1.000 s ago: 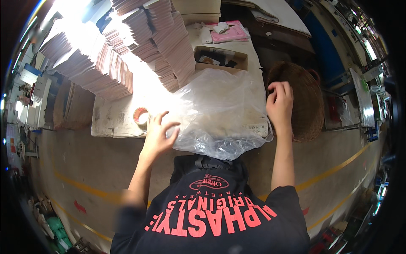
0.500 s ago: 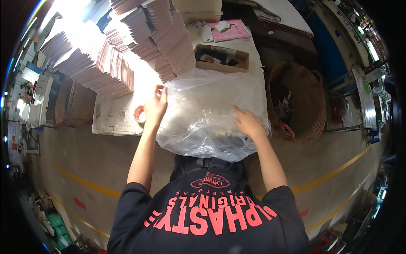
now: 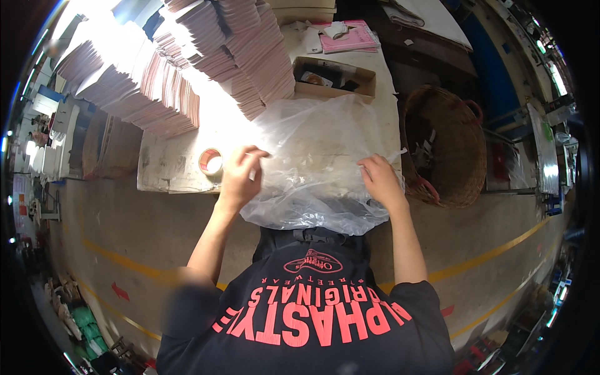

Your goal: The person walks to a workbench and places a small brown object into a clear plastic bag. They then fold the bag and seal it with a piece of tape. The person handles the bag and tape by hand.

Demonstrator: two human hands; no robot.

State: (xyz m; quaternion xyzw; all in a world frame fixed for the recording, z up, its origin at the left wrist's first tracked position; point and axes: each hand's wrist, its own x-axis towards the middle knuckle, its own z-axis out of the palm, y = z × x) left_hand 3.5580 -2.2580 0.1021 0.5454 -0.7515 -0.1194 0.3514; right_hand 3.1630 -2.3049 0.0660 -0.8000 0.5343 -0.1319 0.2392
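Note:
A clear plastic bag (image 3: 312, 147), thin and crumpled, lies across the near part of the table, its near end hanging over the edge against my waist. At its left side is my left hand (image 3: 242, 178), fingers bent and apart from the thumb; I see nothing held in it. Over the bag's right part, my right hand (image 3: 381, 180) has its fingers bent inward, thumb a little apart, close to or touching the film. A roll of tape (image 3: 210, 162) lies on the table just left of my left hand.
Tall stacks of pinkish paper sheets (image 3: 262, 59) fill the table's (image 3: 165, 165) back left. An open cardboard box (image 3: 334, 80) with small dark items stands beyond the bag, a pink booklet (image 3: 350, 37) behind it. A wicker basket (image 3: 459, 169) stands on the floor at right.
My left hand has come nearer my body from the bag's far left part. My right hand has drawn its pointing finger in and bent its fingers. The film has shifted and billowed.

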